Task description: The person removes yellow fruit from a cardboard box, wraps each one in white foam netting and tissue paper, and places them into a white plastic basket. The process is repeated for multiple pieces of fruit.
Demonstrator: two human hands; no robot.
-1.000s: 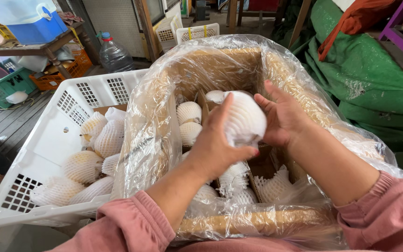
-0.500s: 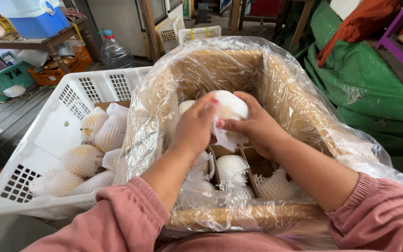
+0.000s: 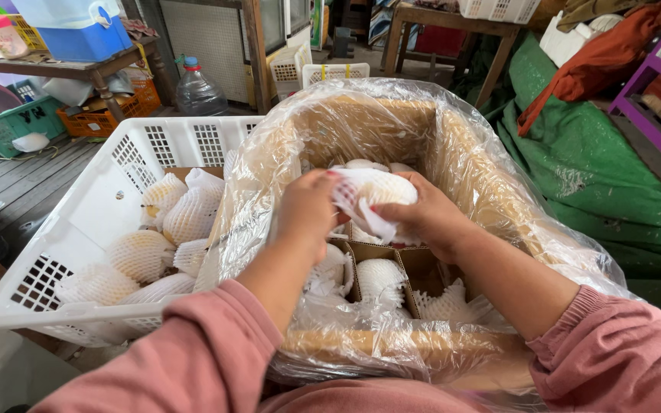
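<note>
Plastic-lined carton (image 3: 491, 191) centre frame, white crate (image 3: 101, 199) of netted fruit at 9 o'clock. Left hand (image 3: 306, 210) and right hand (image 3: 426, 218) both closed around one foam-netted fruit (image 3: 372, 195) above the cardboard dividers (image 3: 392, 256). Risk: net sleeve slips off, fruit drops and bruises; loose liner could snag fingers.

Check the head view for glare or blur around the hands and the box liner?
Head view: soft even daylight, no hard shadows; the clear plastic liner of the cardboard box shows wrinkle glare; the white foam-netted fruit between left hand and right hand is sharp; wide-angle bending at the edges.
</note>
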